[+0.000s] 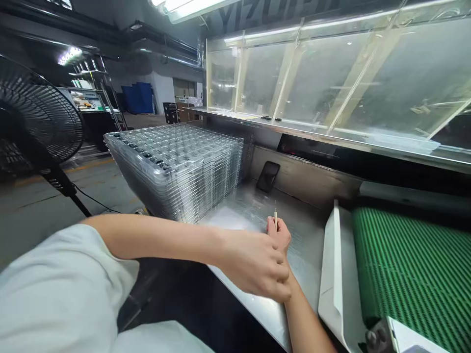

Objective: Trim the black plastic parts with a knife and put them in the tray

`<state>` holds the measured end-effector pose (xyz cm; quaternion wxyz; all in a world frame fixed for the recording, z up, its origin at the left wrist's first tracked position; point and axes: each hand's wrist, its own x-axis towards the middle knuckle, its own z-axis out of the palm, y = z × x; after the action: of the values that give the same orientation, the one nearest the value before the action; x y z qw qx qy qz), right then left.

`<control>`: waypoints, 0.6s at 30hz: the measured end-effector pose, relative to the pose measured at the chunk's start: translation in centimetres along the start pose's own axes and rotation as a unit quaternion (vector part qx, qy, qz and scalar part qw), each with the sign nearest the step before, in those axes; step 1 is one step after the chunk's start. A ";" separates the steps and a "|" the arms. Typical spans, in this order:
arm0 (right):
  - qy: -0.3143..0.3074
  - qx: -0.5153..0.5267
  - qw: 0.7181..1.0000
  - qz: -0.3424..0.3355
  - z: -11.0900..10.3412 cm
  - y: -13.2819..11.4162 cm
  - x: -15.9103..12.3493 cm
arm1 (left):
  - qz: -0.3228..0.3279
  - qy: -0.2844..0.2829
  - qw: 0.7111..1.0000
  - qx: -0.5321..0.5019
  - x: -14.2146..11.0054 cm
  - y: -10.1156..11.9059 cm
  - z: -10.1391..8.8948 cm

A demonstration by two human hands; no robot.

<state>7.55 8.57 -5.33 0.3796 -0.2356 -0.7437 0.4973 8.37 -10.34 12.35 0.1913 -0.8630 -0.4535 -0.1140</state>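
My left hand (257,267) lies across my right forearm over the steel worktable (239,206), its fingers curled closed; whether it holds anything is hidden. Just beyond it, my right hand (279,233) pinches a thin upright needle-like tool (275,214), its tip pointing up. A tall stack of clear plastic blister trays (176,169) stands on the table to the left of both hands.
A black phone (268,176) leans against the steel back wall. A green conveyor belt (412,274) runs at the right behind a white guide plate (336,274). A black standing fan (33,127) is at the left. Clear plastic sheeting (331,78) hangs above a shelf.
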 end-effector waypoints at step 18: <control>0.092 0.186 0.977 0.058 0.5 2.1 1.5 | -0.486 0.331 0.585 -0.558 -0.9 -12.2 22.6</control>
<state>6.15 10.20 -6.85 0.4538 -0.2488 -0.5852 0.6243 -1.70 5.07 -5.62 -0.2749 -0.3536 -0.5581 -0.6985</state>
